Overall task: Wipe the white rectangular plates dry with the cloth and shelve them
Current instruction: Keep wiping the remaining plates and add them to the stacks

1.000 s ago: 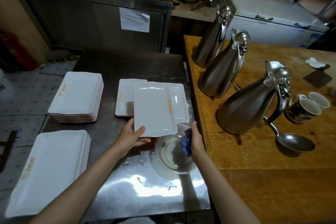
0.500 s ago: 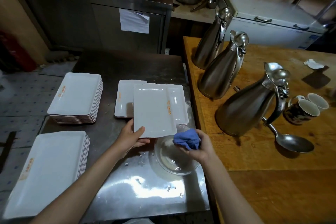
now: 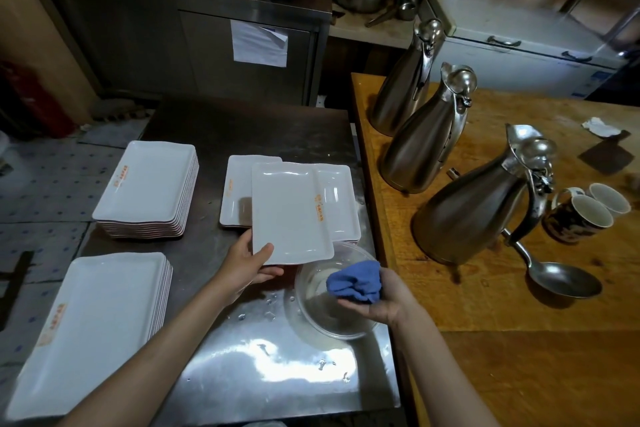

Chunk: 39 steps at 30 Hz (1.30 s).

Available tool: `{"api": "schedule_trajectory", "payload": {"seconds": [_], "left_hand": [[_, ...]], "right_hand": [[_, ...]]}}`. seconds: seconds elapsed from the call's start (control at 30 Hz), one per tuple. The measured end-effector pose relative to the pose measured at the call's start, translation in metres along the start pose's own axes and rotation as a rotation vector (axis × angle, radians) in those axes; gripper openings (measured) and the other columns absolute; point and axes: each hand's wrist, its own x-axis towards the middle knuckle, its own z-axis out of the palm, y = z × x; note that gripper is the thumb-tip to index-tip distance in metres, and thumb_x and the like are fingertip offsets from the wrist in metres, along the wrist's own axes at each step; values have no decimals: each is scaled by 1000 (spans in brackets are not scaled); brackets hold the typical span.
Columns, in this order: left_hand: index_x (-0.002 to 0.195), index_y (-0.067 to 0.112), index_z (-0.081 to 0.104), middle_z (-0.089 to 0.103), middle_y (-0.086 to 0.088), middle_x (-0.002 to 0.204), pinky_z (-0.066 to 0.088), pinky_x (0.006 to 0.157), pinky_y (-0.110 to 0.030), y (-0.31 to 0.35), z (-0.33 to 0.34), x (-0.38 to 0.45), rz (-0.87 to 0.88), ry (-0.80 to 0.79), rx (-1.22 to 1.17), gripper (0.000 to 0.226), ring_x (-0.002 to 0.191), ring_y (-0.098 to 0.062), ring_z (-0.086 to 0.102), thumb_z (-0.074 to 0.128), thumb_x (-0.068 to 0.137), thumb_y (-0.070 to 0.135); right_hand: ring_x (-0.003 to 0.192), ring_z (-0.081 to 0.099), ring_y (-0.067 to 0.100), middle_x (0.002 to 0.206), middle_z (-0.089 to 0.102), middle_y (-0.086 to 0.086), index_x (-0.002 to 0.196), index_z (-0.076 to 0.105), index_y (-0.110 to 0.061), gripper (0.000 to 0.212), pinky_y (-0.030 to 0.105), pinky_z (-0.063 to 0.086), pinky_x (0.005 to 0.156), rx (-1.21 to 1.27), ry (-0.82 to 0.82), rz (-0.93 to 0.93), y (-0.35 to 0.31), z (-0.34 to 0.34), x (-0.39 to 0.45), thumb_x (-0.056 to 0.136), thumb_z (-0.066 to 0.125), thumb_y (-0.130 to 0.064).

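My left hand [image 3: 246, 265] pinches the near corner of 1 white rectangular plate [image 3: 289, 213], thumb on its smooth glossy face, fingers curled beneath, the plate lifted off the steel table [image 3: 242, 367] and tilted slightly. It has a shallow raised rim and a small orange mark near its right edge. My right hand [image 3: 384, 298] is closed around a bunched blue cloth [image 3: 355, 281], soft and nubbly like terry, held just right of the plate's near edge and above a clear round bowl [image 3: 332, 308].

Against 1 second ago, the cloth has come up from the bowl's inside and my palm has turned upward, so the cloth now shows fully; the plate has barely moved.

Behind the held plate lie 2 more white plates [image 3: 339, 204], partly hidden by it; whether each is a single plate or a short pile I cannot tell. Left of it sits a neat stack of plates [image 3: 147, 189], and nearer me on that side a second, larger stack [image 3: 90, 329].

The table is brushed steel, beaded with water drops near the bowl. Right of the plate a worn wooden counter [image 3: 519, 340] butts against the table, carrying 3 tall steel jugs [image 3: 474, 208], 2 mugs [image 3: 581, 217] and a metal ladle [image 3: 561, 279]. Beyond are a steel cabinet [image 3: 214, 42] and tiled floor [image 3: 41, 184].
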Motion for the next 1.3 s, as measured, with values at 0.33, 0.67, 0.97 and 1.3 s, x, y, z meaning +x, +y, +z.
{"api": "schedule_trajectory", "payload": {"seconds": [0.33,0.67,0.97,1.3], "left_hand": [[126,23,44,64,-6,110,58,60,-26,-1,-2,1,-11,11,-17,31,61,-20,70,52,97,14],[124,25,45,66,0,105,58,72,-33,0,-5,2,3,18,-16,30,62,-22,70,52,97,14],[125,25,44,65,-1,106,59,70,-32,-2,-7,1,-1,29,-15,31,62,-22,70,52,97,13],[124,24,45,66,0,105,57,74,-36,-3,-10,2,3,26,-5,29,61,-21,70,51,97,14]], "right_hand": [[54,50,18,54,46,3,57,44,-8,34,19,44,46,-760,254,-823,8,13,5,77,63,11],[68,58,13,70,59,8,71,61,-8,22,23,46,64,-1115,347,-1039,18,18,4,91,53,-5],[64,51,7,67,48,-8,79,41,-23,21,26,42,61,-1216,348,-1065,25,19,7,93,56,-22],[63,54,4,65,55,-10,67,50,-27,27,19,39,60,-1223,327,-1122,24,14,10,79,67,-10]]}}
